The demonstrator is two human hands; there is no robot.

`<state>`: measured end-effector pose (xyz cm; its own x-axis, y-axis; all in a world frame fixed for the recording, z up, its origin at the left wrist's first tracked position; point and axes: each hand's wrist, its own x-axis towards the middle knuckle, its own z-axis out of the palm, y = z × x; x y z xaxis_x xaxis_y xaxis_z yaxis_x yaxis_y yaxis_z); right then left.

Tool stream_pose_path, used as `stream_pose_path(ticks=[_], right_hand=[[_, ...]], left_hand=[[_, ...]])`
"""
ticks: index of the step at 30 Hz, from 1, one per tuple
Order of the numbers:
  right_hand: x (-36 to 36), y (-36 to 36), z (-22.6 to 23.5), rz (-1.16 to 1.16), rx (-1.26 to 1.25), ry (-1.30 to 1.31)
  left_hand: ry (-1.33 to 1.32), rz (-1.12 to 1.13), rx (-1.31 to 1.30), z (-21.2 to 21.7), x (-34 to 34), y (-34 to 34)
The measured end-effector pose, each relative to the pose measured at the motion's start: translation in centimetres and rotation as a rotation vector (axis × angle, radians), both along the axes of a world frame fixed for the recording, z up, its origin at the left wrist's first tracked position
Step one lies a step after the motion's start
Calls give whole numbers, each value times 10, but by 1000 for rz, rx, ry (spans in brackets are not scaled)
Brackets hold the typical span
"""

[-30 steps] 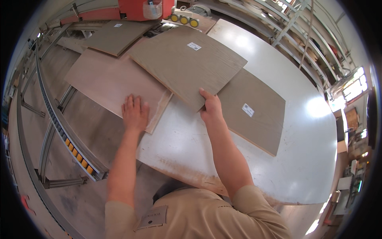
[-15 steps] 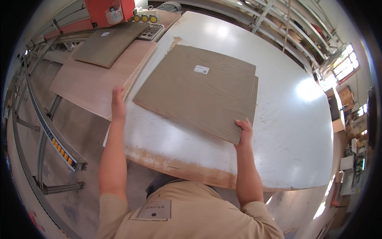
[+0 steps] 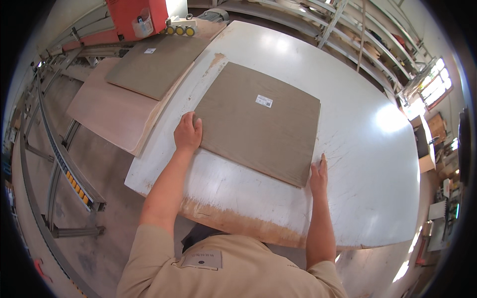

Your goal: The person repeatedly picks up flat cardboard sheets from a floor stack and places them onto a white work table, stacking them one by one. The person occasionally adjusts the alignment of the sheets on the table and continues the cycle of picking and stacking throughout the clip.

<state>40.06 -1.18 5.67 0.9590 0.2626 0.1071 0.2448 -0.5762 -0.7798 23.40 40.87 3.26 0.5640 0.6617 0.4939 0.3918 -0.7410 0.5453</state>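
A flat grey-brown wood-veneer panel (image 3: 253,134) with a white label lies on the white worktable (image 3: 367,198). A thin second edge along its right side suggests another panel beneath. My left hand (image 3: 188,133) is at the panel's left edge near the front corner, thumb and fingers apart and the thumb by the top face. Beside the right edge, close to the near right corner, my right hand (image 3: 319,176) stands on its side with fingers stretched out. Whether its palm touches the edge is hard to tell.
To the left, another grey-brown panel (image 3: 159,67) rests on a pinkish board stack (image 3: 107,109). A red machine (image 3: 136,20) stands behind them. A metal roller frame (image 3: 67,164) runs along the left. Shelving (image 3: 328,27) with boards is at the back. The table's front edge is worn brown.
My left hand has come right from beside the pink boards to the panel's left edge. The right hand has let go of the corner and opened alongside it. The upper panel has turned and shifted right.
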Motion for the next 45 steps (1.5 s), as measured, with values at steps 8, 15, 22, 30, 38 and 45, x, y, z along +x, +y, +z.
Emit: stream_pose_path(ticks=[8, 15, 22, 30, 38, 45], right_hand=[[12, 41, 8, 26, -36, 105], [-14, 89, 38, 72, -187, -166], [-47, 318, 54, 570, 434, 603], [-40, 496, 20, 172, 661, 905], [-76, 429, 54, 141, 798, 828], [-76, 312, 78, 46, 855, 776]], left_hand=[[26, 1, -60, 0, 20, -4], [-234, -260, 315, 7, -6, 62], [202, -4, 215, 7, -24, 185], [-227, -242, 9, -10, -53, 206], [-1230, 314, -822, -2, -61, 268], [-1297, -271, -1426, 59, -83, 258]])
